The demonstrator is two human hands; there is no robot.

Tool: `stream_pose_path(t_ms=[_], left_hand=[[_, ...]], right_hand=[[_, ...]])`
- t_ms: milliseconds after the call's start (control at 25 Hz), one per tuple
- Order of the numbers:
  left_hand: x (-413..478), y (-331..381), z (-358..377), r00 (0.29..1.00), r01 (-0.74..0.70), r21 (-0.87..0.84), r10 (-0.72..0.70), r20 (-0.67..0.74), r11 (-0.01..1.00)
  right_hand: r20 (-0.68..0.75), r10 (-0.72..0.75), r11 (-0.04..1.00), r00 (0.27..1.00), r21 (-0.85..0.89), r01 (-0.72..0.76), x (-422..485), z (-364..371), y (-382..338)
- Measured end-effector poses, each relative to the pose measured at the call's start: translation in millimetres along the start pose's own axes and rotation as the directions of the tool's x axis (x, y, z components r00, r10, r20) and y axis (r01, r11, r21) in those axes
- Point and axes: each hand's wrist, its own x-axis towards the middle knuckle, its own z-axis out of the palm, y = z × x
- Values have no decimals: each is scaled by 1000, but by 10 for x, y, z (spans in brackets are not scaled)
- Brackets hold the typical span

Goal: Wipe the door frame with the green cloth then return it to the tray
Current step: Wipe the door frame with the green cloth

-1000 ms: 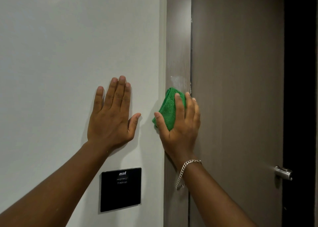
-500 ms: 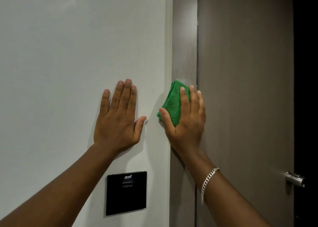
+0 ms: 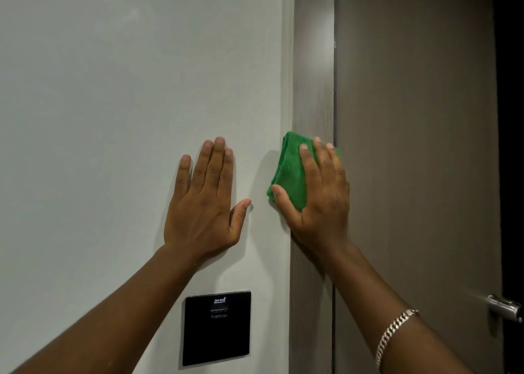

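Note:
A folded green cloth is pressed flat against the brown wood-grain door frame, a vertical strip between the white wall and the door. My right hand covers most of the cloth and holds it against the frame, thumb at its lower left corner. My left hand lies flat on the white wall just left of the cloth, fingers spread, holding nothing. The tray is not in view.
The brown door stands right of the frame, with a metal handle at the lower right. A black square panel is mounted on the white wall below my left hand. A dark gap borders the door's right edge.
My right hand with the cloth has slid a little up the frame, then held about the same height. My left hand stays flat on the wall. The view has shifted slightly.

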Motion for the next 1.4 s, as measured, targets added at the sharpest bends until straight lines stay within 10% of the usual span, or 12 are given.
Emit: stream_pose_path(t_ms=[1080, 1400], left_hand=[[-3, 3, -31, 1000, 3, 8, -4, 23, 1000], [-40, 8, -35, 999, 52, -98, -50, 21, 994]], right_hand=[[144, 45, 996, 989, 75, -56, 1485, -19, 143], [166, 37, 995, 985, 82, -51, 447, -85, 130]])
